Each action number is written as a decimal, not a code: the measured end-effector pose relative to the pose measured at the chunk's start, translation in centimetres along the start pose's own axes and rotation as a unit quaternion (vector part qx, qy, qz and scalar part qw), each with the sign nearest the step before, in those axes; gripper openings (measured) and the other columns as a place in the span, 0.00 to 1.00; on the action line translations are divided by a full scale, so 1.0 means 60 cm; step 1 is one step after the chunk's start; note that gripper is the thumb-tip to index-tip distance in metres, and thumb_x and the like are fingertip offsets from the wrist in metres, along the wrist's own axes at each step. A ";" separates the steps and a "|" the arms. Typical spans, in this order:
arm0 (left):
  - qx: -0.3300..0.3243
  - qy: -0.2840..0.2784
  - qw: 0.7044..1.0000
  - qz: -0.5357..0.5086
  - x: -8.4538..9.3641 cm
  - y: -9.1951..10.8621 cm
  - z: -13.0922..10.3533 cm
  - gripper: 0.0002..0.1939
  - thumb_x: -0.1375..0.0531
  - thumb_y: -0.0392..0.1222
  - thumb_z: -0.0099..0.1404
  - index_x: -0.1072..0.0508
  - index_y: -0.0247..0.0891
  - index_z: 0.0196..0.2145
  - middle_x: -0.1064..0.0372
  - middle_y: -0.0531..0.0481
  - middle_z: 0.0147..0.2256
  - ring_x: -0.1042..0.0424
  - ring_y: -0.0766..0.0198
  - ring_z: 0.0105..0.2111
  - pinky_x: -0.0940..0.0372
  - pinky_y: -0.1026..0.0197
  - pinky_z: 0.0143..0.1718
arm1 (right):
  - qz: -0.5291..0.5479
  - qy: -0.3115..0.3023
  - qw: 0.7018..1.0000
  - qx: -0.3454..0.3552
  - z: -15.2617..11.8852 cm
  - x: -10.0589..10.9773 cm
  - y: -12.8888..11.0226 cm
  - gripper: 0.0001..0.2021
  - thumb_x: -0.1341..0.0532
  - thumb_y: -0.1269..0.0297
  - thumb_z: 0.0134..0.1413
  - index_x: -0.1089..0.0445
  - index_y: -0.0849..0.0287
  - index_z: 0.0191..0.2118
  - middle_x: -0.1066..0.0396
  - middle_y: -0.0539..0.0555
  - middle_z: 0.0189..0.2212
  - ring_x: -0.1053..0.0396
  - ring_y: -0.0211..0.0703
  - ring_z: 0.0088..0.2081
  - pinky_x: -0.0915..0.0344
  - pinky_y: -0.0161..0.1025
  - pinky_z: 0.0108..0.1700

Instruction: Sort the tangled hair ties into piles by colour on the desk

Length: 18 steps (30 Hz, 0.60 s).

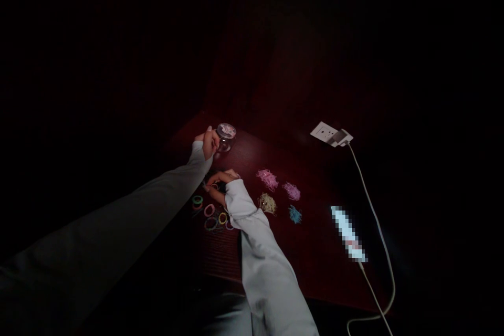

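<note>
My left hand (208, 142) is wrapped against the side of a small clear jar (226, 139) with a printed lid, which stands on the dark red table. Closer to me, my right hand (223, 181) is curled, with thumb and finger drawn together above dark items. Whatever lies between those fingertips is too small and dim to make out. Beside and below it lie several coloured hair ties, among them a green one (197, 200), a pink one (209, 210) and a yellow one (223, 218).
Right of my right hand lie small piles of rubber bands: pink (268, 179), lilac (292, 191), cream (268, 203) and blue (295, 214). A blurred-out phone (348, 235) lies further right, its cable (378, 223) running up to a charger in a socket (324, 132).
</note>
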<state>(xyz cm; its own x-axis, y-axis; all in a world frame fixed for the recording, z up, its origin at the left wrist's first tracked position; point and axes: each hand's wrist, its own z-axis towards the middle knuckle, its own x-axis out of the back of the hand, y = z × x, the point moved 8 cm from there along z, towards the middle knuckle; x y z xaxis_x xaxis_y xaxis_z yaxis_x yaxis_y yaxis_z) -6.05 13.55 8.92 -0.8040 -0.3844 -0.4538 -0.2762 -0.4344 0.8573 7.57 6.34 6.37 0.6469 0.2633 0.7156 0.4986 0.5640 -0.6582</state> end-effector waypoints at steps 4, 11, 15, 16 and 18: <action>0.017 0.008 1.000 -0.005 0.002 0.007 -0.002 0.40 0.45 0.67 0.73 0.42 0.41 0.11 0.52 0.56 0.10 0.56 0.74 0.11 0.59 0.66 0.15 | 0.161 0.008 0.986 -0.033 -0.001 0.010 0.004 0.17 0.30 0.44 0.60 0.26 0.54 0.36 0.24 0.50 0.32 0.26 0.42 0.36 0.30 0.40 0.44; 0.029 -0.110 0.993 0.023 -0.027 0.007 -0.017 0.38 0.42 0.72 0.68 0.37 0.41 0.13 0.47 0.53 0.09 0.50 0.71 0.11 0.56 0.65 0.16 | 0.279 0.080 0.954 -0.081 -0.008 0.062 0.007 0.20 0.27 0.41 0.52 0.29 0.52 0.34 0.19 0.49 0.30 0.23 0.44 0.34 0.28 0.42 0.45; 0.013 -0.263 0.964 0.038 -0.063 -0.002 -0.058 0.35 0.40 0.75 0.63 0.32 0.42 0.16 0.43 0.52 0.13 0.45 0.67 0.14 0.51 0.61 0.18 | 0.278 0.103 0.950 -0.097 -0.013 0.084 0.014 0.21 0.28 0.40 0.52 0.29 0.50 0.35 0.19 0.49 0.30 0.22 0.45 0.34 0.26 0.44 0.45; 0.006 -0.285 0.958 0.044 -0.068 -0.003 -0.067 0.33 0.39 0.73 0.63 0.32 0.43 0.16 0.43 0.52 0.13 0.45 0.67 0.15 0.51 0.61 0.19 | 0.277 0.110 0.949 -0.099 -0.015 0.089 0.018 0.21 0.28 0.39 0.52 0.29 0.51 0.35 0.19 0.49 0.29 0.23 0.46 0.33 0.26 0.45 0.45; -0.004 -0.314 0.947 0.068 -0.073 -0.005 -0.081 0.31 0.36 0.69 0.62 0.34 0.43 0.15 0.44 0.54 0.14 0.46 0.66 0.17 0.52 0.60 0.20 | 0.282 0.121 0.946 -0.101 -0.017 0.095 0.027 0.20 0.28 0.41 0.53 0.29 0.51 0.35 0.19 0.50 0.30 0.24 0.46 0.32 0.26 0.45 0.43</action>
<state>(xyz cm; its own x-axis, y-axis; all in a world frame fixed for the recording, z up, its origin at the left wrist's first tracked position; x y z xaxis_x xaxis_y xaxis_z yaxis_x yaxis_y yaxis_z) 0.13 11.41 9.47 -0.9871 0.1226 -0.1031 -0.1460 -0.4234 0.8941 12.65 7.99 9.12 0.9441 0.2767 0.1789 0.1194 0.2189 -0.9684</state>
